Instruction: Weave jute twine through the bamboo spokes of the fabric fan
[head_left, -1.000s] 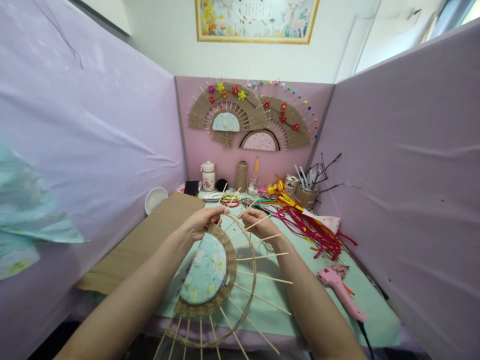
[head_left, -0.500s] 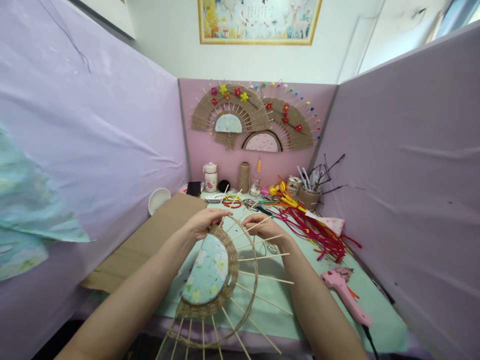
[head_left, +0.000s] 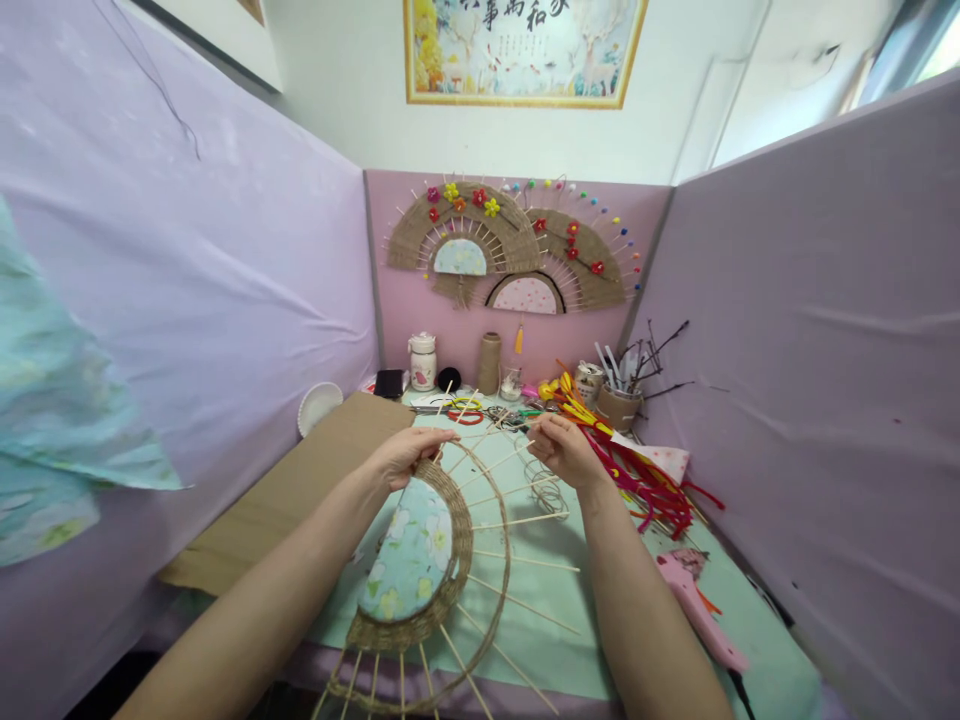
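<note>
My left hand (head_left: 409, 455) pinches the upper end of a half-round woven fan (head_left: 463, 530), which is tilted so its curved side faces right. Light blue flowered cloth (head_left: 412, 555) covers its middle, bordered by a band of woven twine. Thin wooden sticks (head_left: 544, 562) radiate outward, crossed by a separate outer ring of twine (head_left: 508, 560). To the right of the fan's top, my right hand (head_left: 566, 450) is closed in a pinch on what looks like a thin strand of twine. A loose coil of twine (head_left: 546, 492) lies below that hand.
A pink glue gun (head_left: 701, 610) lies at right, near red and yellow pipe cleaners (head_left: 660, 490). Cardboard (head_left: 300, 490) covers the left side. Red-handled scissors (head_left: 466, 418), a twine spool (head_left: 489, 364) and a white bottle (head_left: 422, 362) are at the back. Finished fans (head_left: 517, 225) hang on the partition.
My right hand has moved right, away from the fan's upper edge. My left hand keeps hold of the fan, which has barely shifted. The camera view has tipped up slightly.
</note>
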